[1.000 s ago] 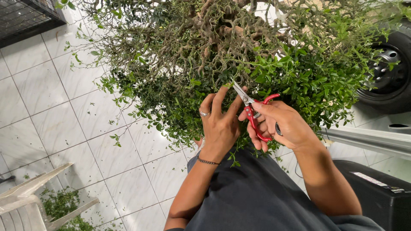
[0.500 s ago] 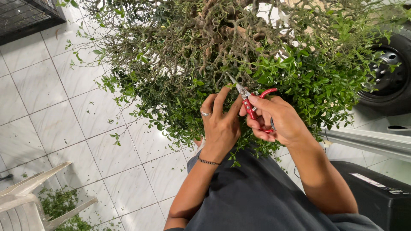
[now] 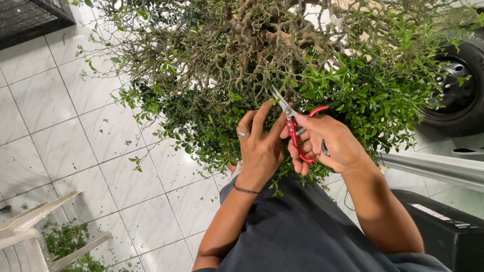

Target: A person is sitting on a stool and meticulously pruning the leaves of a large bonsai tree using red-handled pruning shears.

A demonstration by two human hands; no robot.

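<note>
The leafy shrub (image 3: pixel 282 65) is mid-trim, hanging over the tiled floor (image 3: pixel 60 131). The left hand (image 3: pixel 259 146) spreads its fingers into the twigs; the right hand (image 3: pixel 327 143) grips the red shears (image 3: pixel 295 128), blades barely parted. Next likely calls for seating a twig between them.

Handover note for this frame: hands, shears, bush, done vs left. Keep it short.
Left hand: fingers spread in the foliage of the bush, holding twigs aside; nothing gripped that I can see.
Right hand: holds the red shears, blades up at a twig by the left fingertips.
Done: clippings lie on the tiled floor.
Left: the right side of the bush is dense and leafy.
</note>
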